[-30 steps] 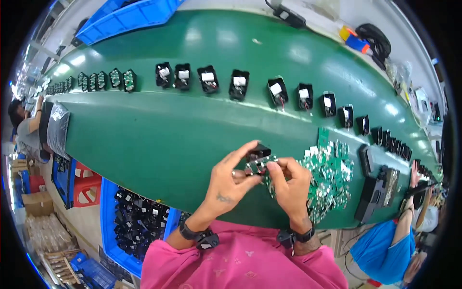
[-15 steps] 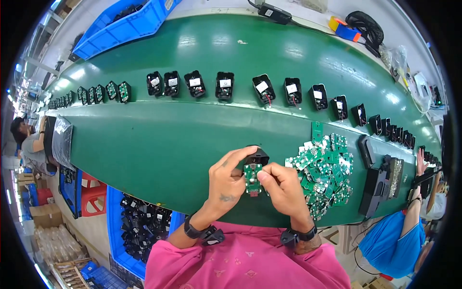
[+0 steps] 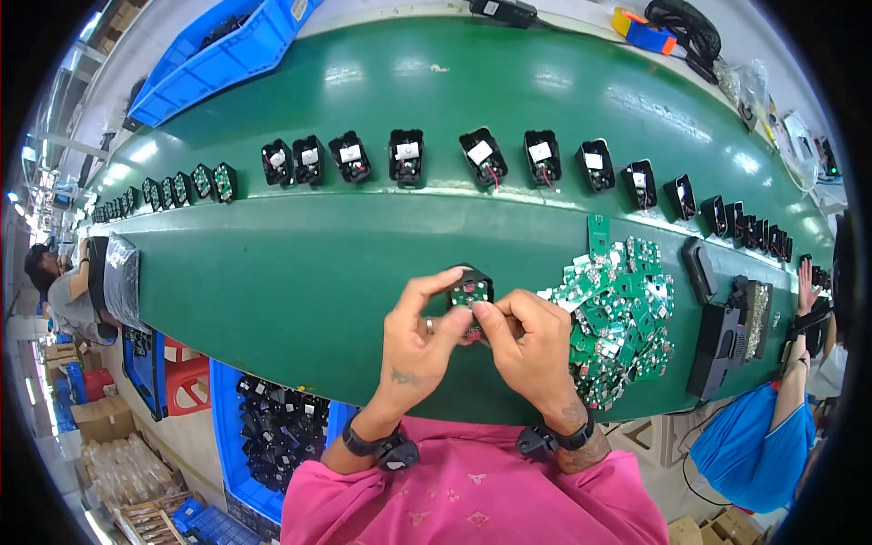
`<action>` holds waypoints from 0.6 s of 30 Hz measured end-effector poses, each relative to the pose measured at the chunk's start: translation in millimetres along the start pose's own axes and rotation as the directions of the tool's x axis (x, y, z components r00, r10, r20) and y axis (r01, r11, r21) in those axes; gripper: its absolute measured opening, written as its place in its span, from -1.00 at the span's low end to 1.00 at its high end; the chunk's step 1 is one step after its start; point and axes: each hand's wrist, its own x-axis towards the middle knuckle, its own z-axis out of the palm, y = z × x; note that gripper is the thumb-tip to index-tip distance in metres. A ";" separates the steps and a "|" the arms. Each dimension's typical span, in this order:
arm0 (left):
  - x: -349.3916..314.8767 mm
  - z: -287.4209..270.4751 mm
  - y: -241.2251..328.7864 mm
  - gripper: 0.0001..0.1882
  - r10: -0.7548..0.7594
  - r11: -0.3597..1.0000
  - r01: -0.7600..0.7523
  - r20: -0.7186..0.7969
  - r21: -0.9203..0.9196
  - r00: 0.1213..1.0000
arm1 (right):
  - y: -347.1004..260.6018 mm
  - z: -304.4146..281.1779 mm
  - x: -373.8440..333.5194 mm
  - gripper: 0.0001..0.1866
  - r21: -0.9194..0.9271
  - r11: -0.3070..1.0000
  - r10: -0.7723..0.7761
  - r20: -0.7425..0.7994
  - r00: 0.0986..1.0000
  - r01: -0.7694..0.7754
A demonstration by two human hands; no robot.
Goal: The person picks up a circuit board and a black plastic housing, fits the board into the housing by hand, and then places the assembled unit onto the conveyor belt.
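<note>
My left hand [image 3: 414, 341] wraps its fingers round a small black plastic housing [image 3: 471, 273] above the green table. A green circuit board [image 3: 469, 295] lies at the housing's open face, mostly within its rim. Both thumbs meet on the board's lower part. My right hand [image 3: 529, 343] is closed, its thumb and bent fingers on the board and the housing's near right side. The near end of the housing is partly hidden by my thumbs. Just right of my right hand lies a heap of loose green circuit boards [image 3: 625, 313].
A row of open black housings [image 3: 406, 156] crosses the green table [image 3: 300, 245]. Black devices [image 3: 713, 350] lie right of the heap. One blue crate [image 3: 227, 64] stands far left; another [image 3: 221, 427], below the table edge, holds black parts. Co-workers sit at both sides.
The circuit board has gone from hanging partly outside the housing to lying mostly within it. My left thumb has come over onto the board beside the right one.
</note>
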 end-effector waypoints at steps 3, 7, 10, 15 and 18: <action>6.6 0.2 -3.9 -0.65 -0.038 0.999 0.038 -0.081 -0.007 0.996 | 0.5 9.0 3.7 -0.83 -0.017 0.996 0.085 -0.074 0.994 -0.086; 6.2 -5.2 -14.2 -0.71 0.115 0.988 -0.100 -0.125 0.120 0.985 | -4.9 29.3 9.0 -0.62 0.170 0.984 0.048 0.033 0.998 -0.053; 3.7 -6.9 -6.0 -0.72 0.092 0.996 -0.090 -0.181 0.022 0.979 | -5.7 34.5 12.1 -0.62 0.406 0.889 0.158 0.165 0.974 -0.213; 6.7 -34.9 -8.1 -0.72 0.245 0.950 -0.185 -0.231 0.254 0.942 | -20.8 68.1 12.7 -0.63 0.561 0.803 0.167 0.118 0.979 -0.204; 13.1 -79.2 -6.6 -0.73 0.421 0.834 -0.259 -0.257 0.487 0.870 | -37.7 93.3 43.1 -0.61 0.377 0.881 0.165 0.320 0.933 -0.285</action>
